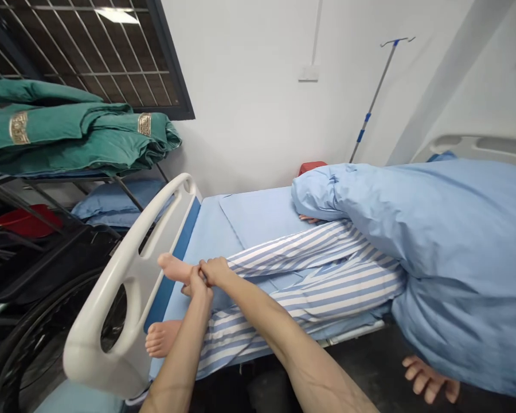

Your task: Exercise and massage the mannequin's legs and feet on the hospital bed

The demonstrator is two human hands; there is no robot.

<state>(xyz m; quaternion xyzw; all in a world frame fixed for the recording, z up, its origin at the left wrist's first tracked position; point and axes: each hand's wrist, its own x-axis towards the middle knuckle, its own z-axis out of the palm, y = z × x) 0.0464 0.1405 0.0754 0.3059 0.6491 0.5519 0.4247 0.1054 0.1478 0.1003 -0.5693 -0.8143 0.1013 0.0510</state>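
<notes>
A figure in blue-and-white striped trousers [309, 295] lies on the bed; its smooth feet look like a mannequin's. My left hand [196, 282] is closed around the ankle of the far leg, just behind the far foot [172, 267]. Right beside it, my right hand [215, 271] is closed on the same lower leg at the trouser cuff. Both hands touch each other, and the fingers underneath are hidden. The far foot is slightly above the sheet, toes toward the footboard. Nearer to me, the other foot [163, 337] rests at the bed's end.
A white footboard [133, 287] closes the bed's left end. The blue quilt [451, 252] covers the figure's upper body, and a hand [430, 378] hangs out below it. Left stand a wheelchair [30, 321] and a rack with green cloths [77, 137]. An IV pole [374, 100] stands behind.
</notes>
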